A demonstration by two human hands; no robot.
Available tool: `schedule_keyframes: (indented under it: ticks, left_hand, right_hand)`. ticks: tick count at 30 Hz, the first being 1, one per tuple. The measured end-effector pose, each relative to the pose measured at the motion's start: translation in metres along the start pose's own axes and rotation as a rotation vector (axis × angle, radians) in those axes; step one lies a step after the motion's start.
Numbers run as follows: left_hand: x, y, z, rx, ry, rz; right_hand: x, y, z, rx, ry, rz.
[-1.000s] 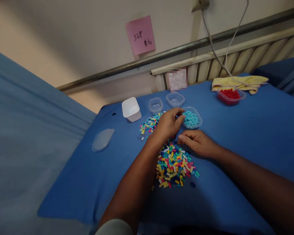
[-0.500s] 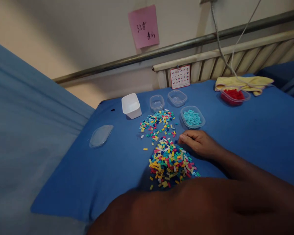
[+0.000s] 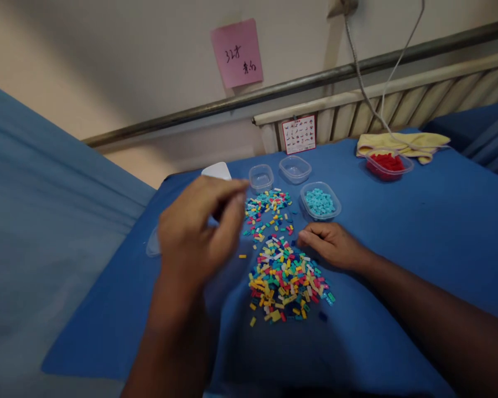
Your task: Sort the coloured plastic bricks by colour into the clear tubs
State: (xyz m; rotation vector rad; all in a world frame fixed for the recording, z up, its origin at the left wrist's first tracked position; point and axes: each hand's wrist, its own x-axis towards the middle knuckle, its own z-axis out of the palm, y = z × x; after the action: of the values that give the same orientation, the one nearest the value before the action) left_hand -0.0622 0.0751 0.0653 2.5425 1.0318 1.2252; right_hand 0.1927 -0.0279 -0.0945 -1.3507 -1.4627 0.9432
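Note:
My left hand [image 3: 199, 226] is raised close to the camera, left of the brick piles. Its fingers are curled, with thumb and index tips close together; anything between them cannot be made out. Loosely fisted, my right hand [image 3: 332, 243] rests on the blue cloth. Just left of it spreads a large heap of small toy bricks [image 3: 286, 276] in yellow, red, green, white and blue. A smaller scatter of bricks [image 3: 271, 204] lies behind that heap. Beyond the right hand stands a clear tub [image 3: 320, 202] of light blue bricks.
Two clear tubs, one left [image 3: 261, 178] and one right [image 3: 295, 168], stand at the back. A white container [image 3: 217, 170] and a clear lid [image 3: 152, 243] are partly behind my left hand. Red pieces fill another tub [image 3: 385, 165] near a yellow cloth [image 3: 402, 145].
The blurred arm that crossed the bottom of the view is gone from there, and my left hand now shows raised at left centre. My right hand stays in place. The view has shifted slightly.

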Motion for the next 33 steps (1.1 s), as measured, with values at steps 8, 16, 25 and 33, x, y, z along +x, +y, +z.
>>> schedule_keyframes:
  ticks: [8, 16, 25, 33]
  left_hand:
    - [-0.012, -0.108, 0.064, 0.533, -0.631, -0.491]
    - [-0.018, -0.113, 0.073, 0.474, -0.56, -0.51]
    - [-0.012, -0.115, 0.078, 0.374, -0.664, -0.214]
    - [-0.004, -0.117, 0.08, 0.353, -0.721, -0.281]
  right_hand:
    - [-0.001, -0.001, -0.002, -0.023, 0.013, 0.015]
    - [-0.004, -0.003, -0.002, -0.043, 0.003, 0.026]
    - [-0.005, -0.001, -0.003, -0.097, -0.011, 0.027]
    - [-0.006, 0.001, -0.002, -0.097, -0.002, 0.011]
